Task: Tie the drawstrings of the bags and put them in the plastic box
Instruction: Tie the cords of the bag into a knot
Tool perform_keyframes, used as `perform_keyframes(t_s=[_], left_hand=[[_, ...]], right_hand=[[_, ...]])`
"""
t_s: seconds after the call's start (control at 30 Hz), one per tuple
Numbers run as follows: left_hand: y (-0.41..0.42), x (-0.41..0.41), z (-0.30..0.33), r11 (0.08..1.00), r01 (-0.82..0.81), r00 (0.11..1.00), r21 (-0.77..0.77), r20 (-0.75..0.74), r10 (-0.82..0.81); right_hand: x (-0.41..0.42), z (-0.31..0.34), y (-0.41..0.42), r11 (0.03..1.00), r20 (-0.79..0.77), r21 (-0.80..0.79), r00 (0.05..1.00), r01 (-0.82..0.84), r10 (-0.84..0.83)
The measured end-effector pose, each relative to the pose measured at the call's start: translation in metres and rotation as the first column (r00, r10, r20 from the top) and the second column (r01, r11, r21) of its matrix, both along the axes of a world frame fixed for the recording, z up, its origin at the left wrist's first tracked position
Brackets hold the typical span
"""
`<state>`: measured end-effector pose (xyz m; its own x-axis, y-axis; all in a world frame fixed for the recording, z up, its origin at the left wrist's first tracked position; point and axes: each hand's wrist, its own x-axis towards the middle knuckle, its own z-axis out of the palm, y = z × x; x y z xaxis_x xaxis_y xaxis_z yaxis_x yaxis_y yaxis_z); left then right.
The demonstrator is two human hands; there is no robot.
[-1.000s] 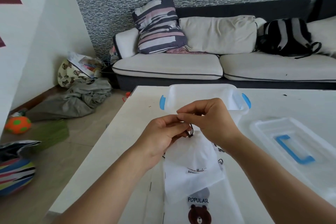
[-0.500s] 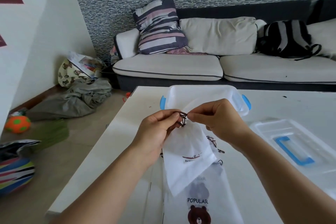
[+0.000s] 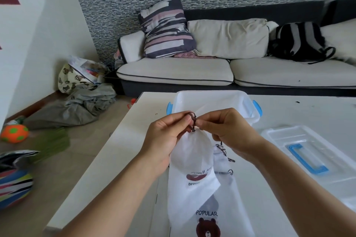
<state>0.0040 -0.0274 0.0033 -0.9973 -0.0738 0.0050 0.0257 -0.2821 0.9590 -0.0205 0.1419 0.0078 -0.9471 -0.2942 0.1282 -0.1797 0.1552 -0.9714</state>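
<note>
Left hand (image 3: 165, 136) and right hand (image 3: 229, 131) pinching the dark drawstring (image 3: 192, 122) of a white bag (image 3: 192, 169) lifted above the table (image 3: 119, 150), plastic box (image 3: 248, 106) at its far edge, lid (image 3: 306, 152) toward the right edge, more bags (image 3: 227, 209) lying flat near the front edge

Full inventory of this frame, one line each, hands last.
drawstring bag: 1, white, held above table
drawstring: dark brown, pinched at bag mouth
bear bag: 1, white, flat on table
plastic box: 1, clear, blue latches, behind the hands
lid: 1, clear, blue handle, table right
table: white
sofa: cream cushions
backpack: black-grey, on sofa
ball: orange-green, on floor
left hand, right hand: both pinch drawstring
</note>
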Motion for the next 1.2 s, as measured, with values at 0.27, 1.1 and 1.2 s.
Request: perform_keyframes(t_s=[0.27, 1.1, 1.2], left_hand=[[-0.001, 0.000, 0.000, 0.999, -0.024, 0.999, -0.042, -0.041, 0.023], [0.003, 0.001, -0.004, 0.958, 0.078, 0.996, -0.275, -0.011, -0.084], [0.004, 0.003, -0.003, 0.940, 0.147, 0.988, -0.307, -0.002, -0.155]], right_hand=[[0.008, 0.004, -0.004, 0.999, -0.080, -0.012, 0.996, 0.030, -0.031], [0.010, 0.018, 0.008, 0.984, -0.218, 0.170, 0.976, 0.059, -0.021], [0.011, 0.014, 0.004, 0.984, -0.283, 0.165, 0.959, 0.070, -0.020]])
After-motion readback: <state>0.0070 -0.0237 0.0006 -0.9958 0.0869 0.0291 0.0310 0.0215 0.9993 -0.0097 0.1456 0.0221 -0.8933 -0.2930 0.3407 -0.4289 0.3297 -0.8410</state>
